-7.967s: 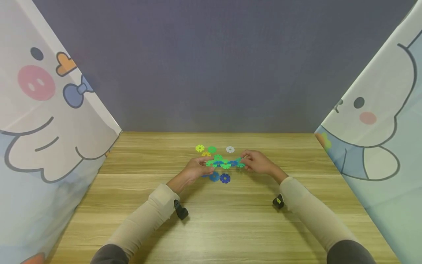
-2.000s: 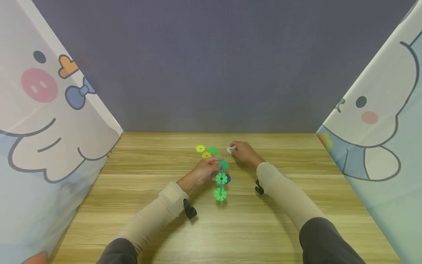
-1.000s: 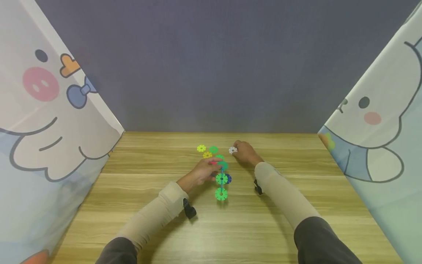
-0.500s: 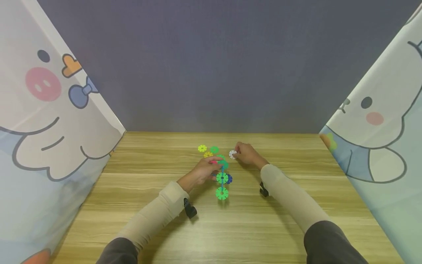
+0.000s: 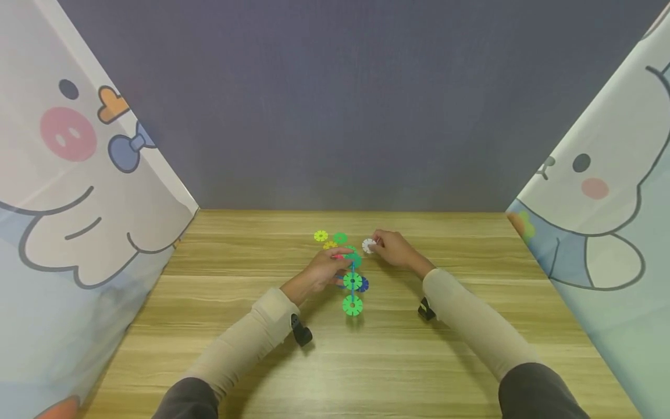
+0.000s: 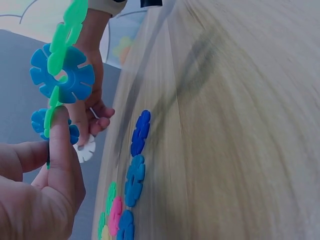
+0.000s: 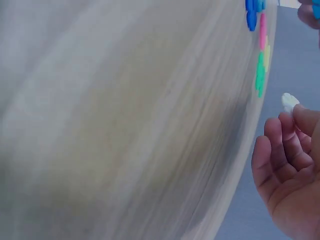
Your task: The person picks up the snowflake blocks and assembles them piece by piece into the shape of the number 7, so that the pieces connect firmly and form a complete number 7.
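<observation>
Pinching a disc chain, left fingers point it lengthwise toward the person; right fingers pinch a white disc.

A white disc and a chain coloured bright green and blue were shown. Yellow, amber, green, pink, mid-blue and deep blue were seen among the loose discs. The table was streaked with tan and brown wood grain; the back wall was coloured plain grey-blue. The left panel was printed in white and pale blue, with a pink oval, a blue bow and an orange heart. On the right panel, a white figure was outlined in dark grey and marked with a pink cheek. The sleeves were coloured cream, then charcoal higher up.
</observation>
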Available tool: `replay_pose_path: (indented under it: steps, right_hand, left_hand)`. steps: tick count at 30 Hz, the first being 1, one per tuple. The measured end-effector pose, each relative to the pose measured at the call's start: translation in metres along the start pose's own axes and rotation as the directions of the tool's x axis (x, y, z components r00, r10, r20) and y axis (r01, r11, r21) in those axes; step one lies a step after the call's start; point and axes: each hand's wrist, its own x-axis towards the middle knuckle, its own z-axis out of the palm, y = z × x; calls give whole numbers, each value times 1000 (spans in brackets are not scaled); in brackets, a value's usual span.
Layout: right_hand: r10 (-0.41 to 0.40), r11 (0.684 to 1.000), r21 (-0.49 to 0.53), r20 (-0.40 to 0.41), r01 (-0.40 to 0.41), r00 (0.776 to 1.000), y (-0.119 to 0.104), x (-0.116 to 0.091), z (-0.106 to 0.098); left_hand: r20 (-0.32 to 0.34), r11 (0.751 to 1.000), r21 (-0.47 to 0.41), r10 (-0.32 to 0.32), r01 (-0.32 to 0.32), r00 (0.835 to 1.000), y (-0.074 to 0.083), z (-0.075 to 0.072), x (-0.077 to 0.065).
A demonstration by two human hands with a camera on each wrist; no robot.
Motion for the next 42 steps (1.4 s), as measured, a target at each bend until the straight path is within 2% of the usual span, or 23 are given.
replay_pose_path:
  steps: [6,14,20,30,35,42]
  right_hand:
    - [-39,999,18,-11,39,999,-6,-11,-3]
    - [-78,995,58,29,76,997,-14,-23,1]
    - [-87,995,53,14,86,996,-18,-31,2]
    - [-145,989,11,-7,145,989,-21,-37,5]
    - [-176,984,-9,-21,176,984,-22,-37,7]
    - [-255,961,-116,-36,249,966,-28,-37,8]
  left_hand:
    - [-16,1000,-7,-5,5,1000,0,1,1]
    - [-17,1000,-8,-8,8,1000,1,0,0]
    - [-15,1000,-11,-2,2,1000,0,-1,2]
    - [-28,1000,-17,-5,4,1000,-1,-1,2]
    - [-13,1000,-15,-13,13,1000,1,-1,2]
    - [-26,999,39,-4,5,1000,2,-1,1]
